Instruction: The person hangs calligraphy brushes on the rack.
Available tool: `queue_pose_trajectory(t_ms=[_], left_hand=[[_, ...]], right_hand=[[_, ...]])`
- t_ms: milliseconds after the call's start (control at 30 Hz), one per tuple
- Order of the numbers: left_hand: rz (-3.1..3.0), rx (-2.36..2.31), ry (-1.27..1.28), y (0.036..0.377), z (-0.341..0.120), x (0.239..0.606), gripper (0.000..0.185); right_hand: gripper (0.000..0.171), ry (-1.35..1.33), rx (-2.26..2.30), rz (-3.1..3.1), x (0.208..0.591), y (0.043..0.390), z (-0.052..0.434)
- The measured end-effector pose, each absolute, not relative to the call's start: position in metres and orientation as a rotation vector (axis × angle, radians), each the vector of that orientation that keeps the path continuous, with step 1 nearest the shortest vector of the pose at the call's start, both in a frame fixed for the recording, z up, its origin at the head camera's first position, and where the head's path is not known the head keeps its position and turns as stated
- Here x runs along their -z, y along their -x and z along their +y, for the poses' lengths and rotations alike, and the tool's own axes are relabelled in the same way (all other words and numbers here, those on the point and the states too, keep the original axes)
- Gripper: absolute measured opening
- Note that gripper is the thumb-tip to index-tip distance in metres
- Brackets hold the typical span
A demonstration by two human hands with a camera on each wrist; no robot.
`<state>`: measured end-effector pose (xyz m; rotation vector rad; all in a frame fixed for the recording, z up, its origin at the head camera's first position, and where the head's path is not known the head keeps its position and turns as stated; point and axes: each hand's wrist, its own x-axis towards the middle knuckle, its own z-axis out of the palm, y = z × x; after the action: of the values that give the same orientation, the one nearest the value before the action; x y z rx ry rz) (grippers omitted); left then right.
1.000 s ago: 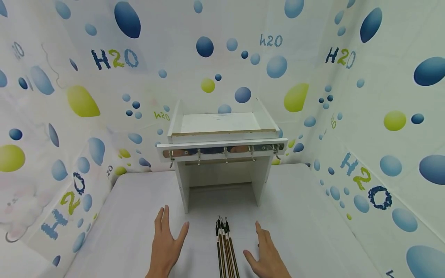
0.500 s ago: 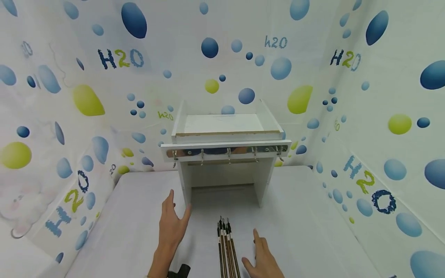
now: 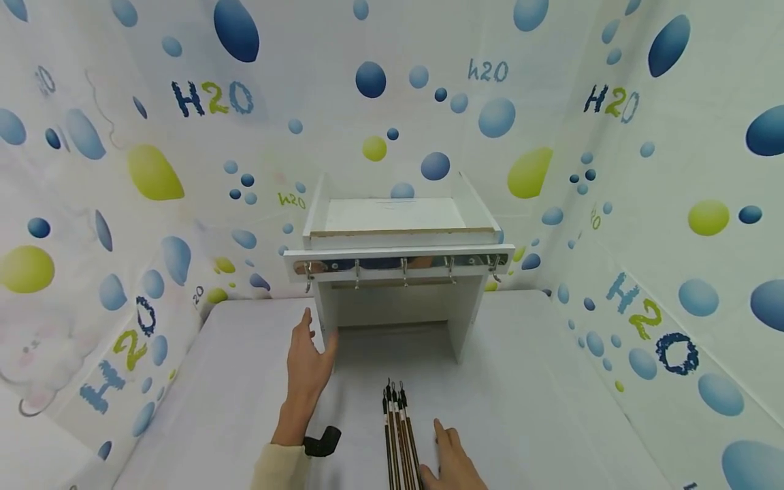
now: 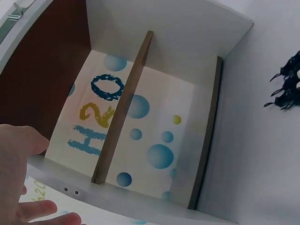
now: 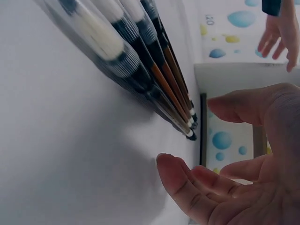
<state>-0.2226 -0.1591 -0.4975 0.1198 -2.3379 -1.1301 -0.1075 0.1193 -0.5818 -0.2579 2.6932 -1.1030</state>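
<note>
Brushes point(image 3: 399, 435), a bundle of long-handled calligraphy brushes with dark hanging loops at the far ends, are laid flat on the white table point(image 3: 539, 381), loops pointed toward the white hook rack point(image 3: 398, 262). The rack is stood just beyond them at mid-table, with a row of metal hooks point(image 3: 403, 269) along its mirrored front rail and an open bay beneath.

Step judged: approach, nothing lifted yet. The right hand point(image 3: 452, 457) is set just beside the bundle on its right, palm down near the table; from the right wrist view the fingers point(image 5: 197, 187) are seen loosely curved and apart, nothing held, and contact with the brushes cannot be confirmed. The left hand point(image 3: 309, 357) is extended to the rack's left upright, fingers straight and spread; the thumb appears to be at the panel edge, though actual touch cannot be told. In the left wrist view only the bay interior and fingertips point(image 4: 33, 211) are shown, released.

Next move, as judged: a single brush would need to be separated from the bundle and pinched near its loop end, while the rack is steadied.

Walls around are covered in bubble-printed "H2O" sheeting.
</note>
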Motion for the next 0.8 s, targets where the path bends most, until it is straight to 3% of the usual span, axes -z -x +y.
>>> queue_pose_trajectory(t_ms=[333, 600, 800], left_hand=[[-2.32, 1.085, -0.065, 0.244, -0.157, 0.481, 0.067], [-2.269, 1.028, -0.03, 0.254, -0.16, 0.484, 0.043], [-2.218, 0.979, 0.007, 0.257, -0.164, 0.49, 0.038]], right_hand=[[0.072, 0.229, 1.099, 2.661, 0.594, 0.107, 0.113], [0.052, 0.208, 1.034, 2.733, 0.6, 0.102, 0.108], [0.043, 0.261, 1.012, 2.74, 0.602, 0.102, 0.106]])
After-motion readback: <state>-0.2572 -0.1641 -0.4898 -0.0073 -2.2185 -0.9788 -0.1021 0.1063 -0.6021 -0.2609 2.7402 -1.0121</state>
